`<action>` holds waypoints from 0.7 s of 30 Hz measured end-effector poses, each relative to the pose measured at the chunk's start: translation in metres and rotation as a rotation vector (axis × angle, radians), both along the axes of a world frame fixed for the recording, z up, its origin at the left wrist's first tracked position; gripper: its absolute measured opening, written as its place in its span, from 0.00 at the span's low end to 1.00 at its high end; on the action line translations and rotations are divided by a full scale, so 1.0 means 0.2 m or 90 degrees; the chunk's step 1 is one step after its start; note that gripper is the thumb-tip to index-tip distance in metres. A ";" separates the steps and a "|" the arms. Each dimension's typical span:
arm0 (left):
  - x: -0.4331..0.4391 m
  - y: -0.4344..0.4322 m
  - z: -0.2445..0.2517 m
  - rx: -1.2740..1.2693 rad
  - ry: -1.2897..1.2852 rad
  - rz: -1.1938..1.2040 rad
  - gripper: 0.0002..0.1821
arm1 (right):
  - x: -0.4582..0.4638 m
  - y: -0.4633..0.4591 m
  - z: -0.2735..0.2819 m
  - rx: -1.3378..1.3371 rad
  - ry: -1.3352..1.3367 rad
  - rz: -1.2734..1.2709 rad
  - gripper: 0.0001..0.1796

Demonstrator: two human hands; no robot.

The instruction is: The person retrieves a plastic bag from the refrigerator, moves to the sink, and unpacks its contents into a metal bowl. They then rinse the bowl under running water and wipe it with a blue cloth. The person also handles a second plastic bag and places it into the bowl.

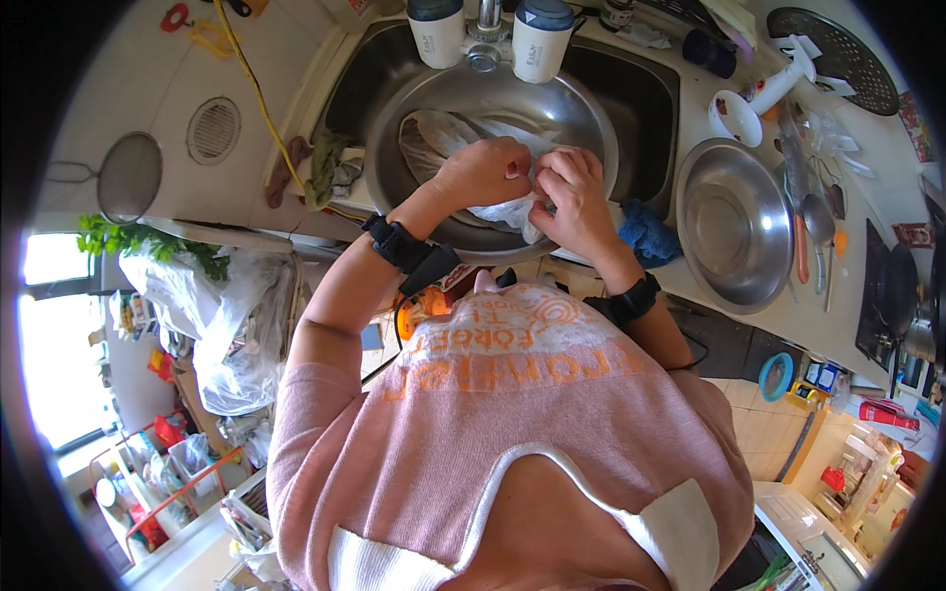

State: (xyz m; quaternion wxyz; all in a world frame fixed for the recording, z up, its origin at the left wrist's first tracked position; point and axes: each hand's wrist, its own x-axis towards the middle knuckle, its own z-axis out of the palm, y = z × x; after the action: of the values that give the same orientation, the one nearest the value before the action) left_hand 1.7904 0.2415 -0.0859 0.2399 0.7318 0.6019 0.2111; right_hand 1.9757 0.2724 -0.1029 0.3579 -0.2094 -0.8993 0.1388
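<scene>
Over a large stainless steel basin (pixel 584 111) set on the sink, both of my hands are close together at a clear plastic bag (pixel 436 140). My left hand (pixel 488 170) is closed, with a small whitish bit showing between its fingers, apparently part of the bag. My right hand (pixel 573 192) has its fingers curled and pinches the bag just beside it. The bag spreads across the basin's bottom under my hands; what is inside it cannot be made out.
A faucet (pixel 484 55) with two white filter housings rises behind the basin. Cloths lie left of it, a blue cloth (pixel 649 233) right. Another steel basin (pixel 768 221), a white bowl (pixel 735 118), a knife and ladles occupy the right counter. A yellow cable (pixel 259 96) runs at left.
</scene>
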 end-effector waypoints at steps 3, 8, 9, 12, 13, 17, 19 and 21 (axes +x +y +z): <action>-0.01 0.00 0.00 -0.017 -0.003 0.003 0.11 | 0.00 0.00 -0.01 0.002 0.012 -0.009 0.11; 0.00 -0.04 0.02 0.101 0.093 -0.118 0.07 | 0.00 -0.01 -0.02 -0.006 -0.004 -0.044 0.12; -0.01 -0.04 0.02 0.134 0.121 -0.142 0.07 | 0.00 -0.01 -0.02 -0.006 -0.004 -0.028 0.12; -0.03 -0.03 0.03 0.127 0.044 -0.165 0.07 | 0.02 0.00 -0.02 -0.010 0.005 0.002 0.12; -0.04 -0.02 0.04 0.109 0.032 -0.133 0.07 | 0.02 0.01 -0.03 -0.022 0.018 -0.001 0.12; -0.01 -0.04 0.02 0.079 0.071 -0.025 0.06 | 0.02 0.01 -0.03 -0.024 0.012 -0.020 0.12; 0.04 -0.05 0.00 0.103 0.131 0.038 0.06 | -0.01 0.01 -0.03 0.003 0.003 -0.044 0.11; 0.07 -0.05 -0.01 0.155 0.158 0.024 0.06 | -0.02 -0.01 -0.03 0.036 -0.017 -0.067 0.11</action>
State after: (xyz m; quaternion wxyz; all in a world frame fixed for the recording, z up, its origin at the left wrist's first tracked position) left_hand 1.8038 0.2317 -0.0877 0.0692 0.7648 0.6103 0.1946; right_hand 1.9710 0.2697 -0.1080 0.3584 -0.2483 -0.8952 0.0917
